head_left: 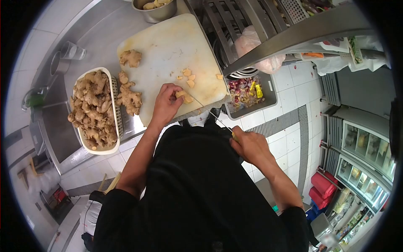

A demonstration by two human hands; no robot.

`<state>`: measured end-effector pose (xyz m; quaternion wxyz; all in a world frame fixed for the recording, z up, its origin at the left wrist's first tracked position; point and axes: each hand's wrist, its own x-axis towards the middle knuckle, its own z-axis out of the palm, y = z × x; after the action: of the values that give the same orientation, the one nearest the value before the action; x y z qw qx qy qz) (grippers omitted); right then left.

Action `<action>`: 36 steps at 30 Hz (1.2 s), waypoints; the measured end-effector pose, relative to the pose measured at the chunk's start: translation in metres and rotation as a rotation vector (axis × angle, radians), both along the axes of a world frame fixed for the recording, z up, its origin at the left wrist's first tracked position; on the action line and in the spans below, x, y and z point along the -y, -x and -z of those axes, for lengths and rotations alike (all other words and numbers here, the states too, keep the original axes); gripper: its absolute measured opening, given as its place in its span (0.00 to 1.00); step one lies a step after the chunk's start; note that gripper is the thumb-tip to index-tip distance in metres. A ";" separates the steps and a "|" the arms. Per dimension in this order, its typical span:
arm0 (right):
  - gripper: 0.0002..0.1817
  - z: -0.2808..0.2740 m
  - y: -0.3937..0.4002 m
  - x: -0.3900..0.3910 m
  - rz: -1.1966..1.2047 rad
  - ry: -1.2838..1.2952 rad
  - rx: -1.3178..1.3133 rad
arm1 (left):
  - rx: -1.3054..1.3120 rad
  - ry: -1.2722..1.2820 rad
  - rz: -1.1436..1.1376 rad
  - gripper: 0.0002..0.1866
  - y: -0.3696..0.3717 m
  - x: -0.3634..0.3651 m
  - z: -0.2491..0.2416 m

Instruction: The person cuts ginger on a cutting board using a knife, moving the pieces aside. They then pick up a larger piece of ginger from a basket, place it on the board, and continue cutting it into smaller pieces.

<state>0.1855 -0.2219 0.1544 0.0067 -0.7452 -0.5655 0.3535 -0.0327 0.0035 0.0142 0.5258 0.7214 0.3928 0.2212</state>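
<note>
My left hand (166, 105) is closed around a piece of peeled ginger (184, 97) near the front edge of a white cutting board (168, 42). In my right hand (250, 145) is the handle of a knife (217, 119), whose thin blade points up and left to the ginger. Several cut ginger slices (191, 78) lie on the board just beyond my left hand. Unpeeled ginger roots (131, 98) rest at the board's left side, with one knobby piece (131, 58) farther up. A cream basket (116, 105) heaped with unpeeled ginger stands to the left.
A metal bowl (158, 14) with ginger pieces stands behind the board. Below the counter at right, a grey bin (272, 97) holds scraps and yellow wrappers. A metal shelf (302, 37) juts in at upper right. Another person (93, 210) is at lower left.
</note>
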 end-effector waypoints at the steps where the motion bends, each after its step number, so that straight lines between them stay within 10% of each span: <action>1: 0.13 -0.003 0.000 0.002 0.003 0.014 -0.012 | 0.007 -0.001 -0.006 0.14 0.000 0.000 0.001; 14: 0.10 0.098 0.032 -0.080 -0.011 -0.286 -0.017 | 0.023 -0.065 -0.016 0.15 0.004 0.005 0.006; 31: 0.12 -0.008 0.014 -0.003 -0.013 0.063 0.070 | 0.016 -0.037 -0.036 0.14 0.002 0.004 0.006; 36: 0.11 0.093 0.028 -0.040 0.018 -0.286 0.010 | 0.002 -0.036 -0.033 0.15 0.003 0.005 0.002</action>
<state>0.1578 -0.1824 0.0610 0.1132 -0.7434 -0.6034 0.2653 -0.0354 -0.0019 0.0125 0.5093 0.7239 0.4000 0.2378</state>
